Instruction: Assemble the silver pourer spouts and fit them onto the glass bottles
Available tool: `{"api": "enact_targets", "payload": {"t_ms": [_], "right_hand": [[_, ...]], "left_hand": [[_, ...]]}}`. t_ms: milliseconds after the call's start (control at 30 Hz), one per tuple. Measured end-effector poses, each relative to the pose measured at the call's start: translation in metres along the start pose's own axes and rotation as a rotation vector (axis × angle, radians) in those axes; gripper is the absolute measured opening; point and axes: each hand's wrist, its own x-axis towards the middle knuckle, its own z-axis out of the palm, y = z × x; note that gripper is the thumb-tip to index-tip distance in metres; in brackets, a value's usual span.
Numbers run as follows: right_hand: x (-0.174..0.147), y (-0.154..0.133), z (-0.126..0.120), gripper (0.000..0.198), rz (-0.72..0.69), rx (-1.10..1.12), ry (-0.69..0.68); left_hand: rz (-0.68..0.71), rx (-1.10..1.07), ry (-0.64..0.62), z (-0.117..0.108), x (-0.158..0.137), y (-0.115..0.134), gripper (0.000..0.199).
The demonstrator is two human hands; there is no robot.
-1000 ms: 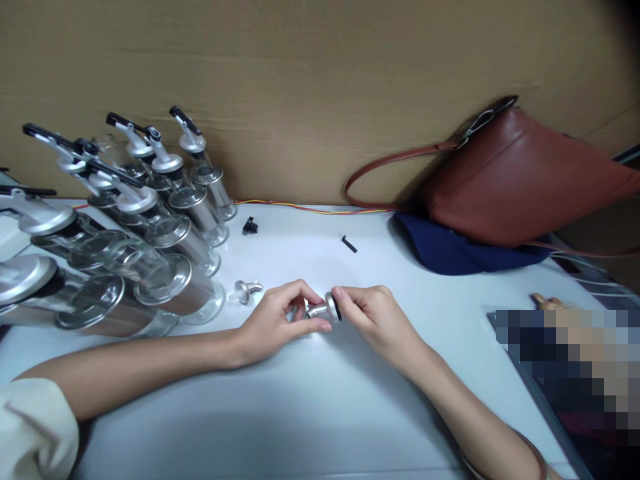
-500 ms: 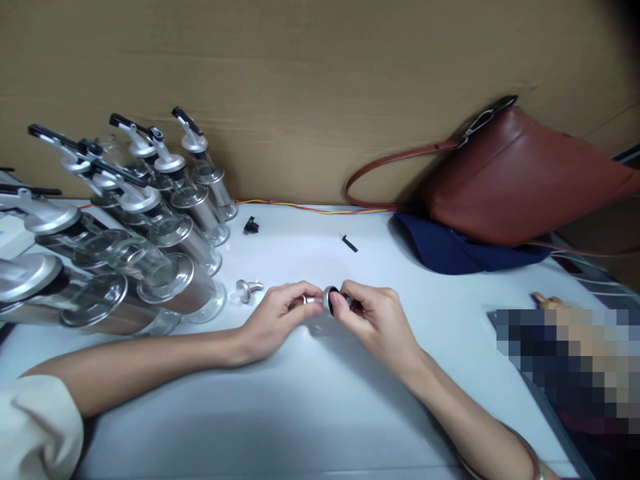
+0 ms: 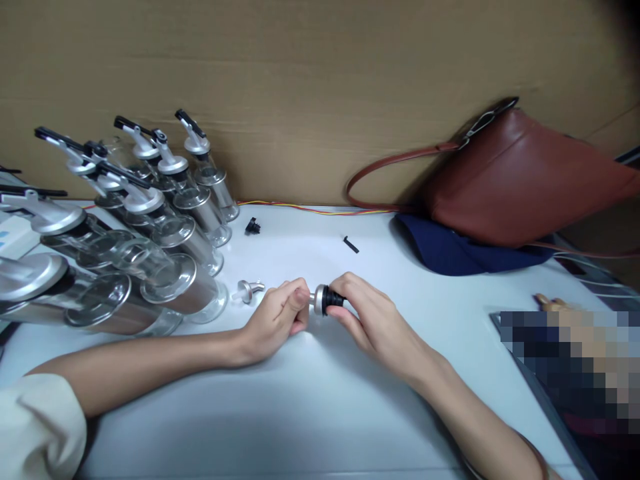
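Note:
Between my hands, just above the white table, is a bottle pourer (image 3: 320, 300) with a silver collar and a black ribbed stopper, lying on its side. My left hand (image 3: 283, 313) is closed round its thin spout end, which the fingers mostly hide. My right hand (image 3: 367, 313) pinches the black stopper between thumb and fingers. A silver pourer top (image 3: 246, 291) lies on the table left of my left hand. Farther back are a small black ribbed stopper piece (image 3: 253, 227) and a thin black lever (image 3: 351, 245).
Several glass bottles with steel sleeves (image 3: 183, 283), many with lever pourers, crowd the left. A brown bag (image 3: 520, 180) rests on dark blue cloth (image 3: 440, 250) at the back right. Thin wires (image 3: 310, 211) run along the cardboard wall (image 3: 300, 100). A co-worker's hand (image 3: 547, 303) shows at right.
My right hand has shifted from the collar onto the black stopper, now visible. My left fingers have closed tighter round the spout end. The view has moved slightly.

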Motion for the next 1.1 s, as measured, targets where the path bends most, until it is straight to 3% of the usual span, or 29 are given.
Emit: {"api": "enact_targets", "payload": {"t_ms": [267,500,1100], "right_hand": [[-0.001,0.004,-0.006,0.022,-0.173,-0.256,0.0],[0.0,0.006,-0.012,0.023,-0.343,-0.455,0.102],[0.001,0.007,-0.008,0.037,0.024,-0.024,0.041]], "left_hand": [[-0.08,-0.101,-0.014,0.002,0.004,-0.004,0.059],[-0.016,-0.122,-0.038,0.001,0.001,0.001,0.052],[0.097,0.042,-0.079,-0.002,-0.003,-0.005,0.043]]}}
